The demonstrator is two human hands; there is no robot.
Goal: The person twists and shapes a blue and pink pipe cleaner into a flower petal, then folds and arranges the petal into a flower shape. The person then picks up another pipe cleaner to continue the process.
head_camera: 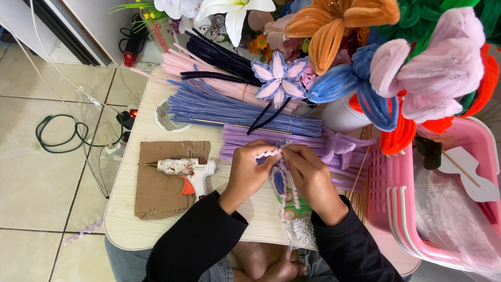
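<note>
My left hand [249, 171] and my right hand [309, 175] meet over the small table [125, 224], both pinching a pink-and-blue pipe-cleaner petal piece [279, 180] between the fingertips. The piece hangs down between my hands, with a blue centre and a pale pink outline. Under it lie a green-and-orange packet and a clear bag of white beads [301, 230]. Bundles of purple pipe cleaners [292, 140] lie just beyond my fingers.
A white glue gun [189, 171] rests on a brown cardboard sheet [162, 193] at the left. Blue [229, 110], pink and dark pipe-cleaner bundles lie farther back. Finished pipe-cleaner flowers [396, 62] fill the top right. Pink baskets [396, 203] stand at the right. Cables [68, 133] trail on the floor.
</note>
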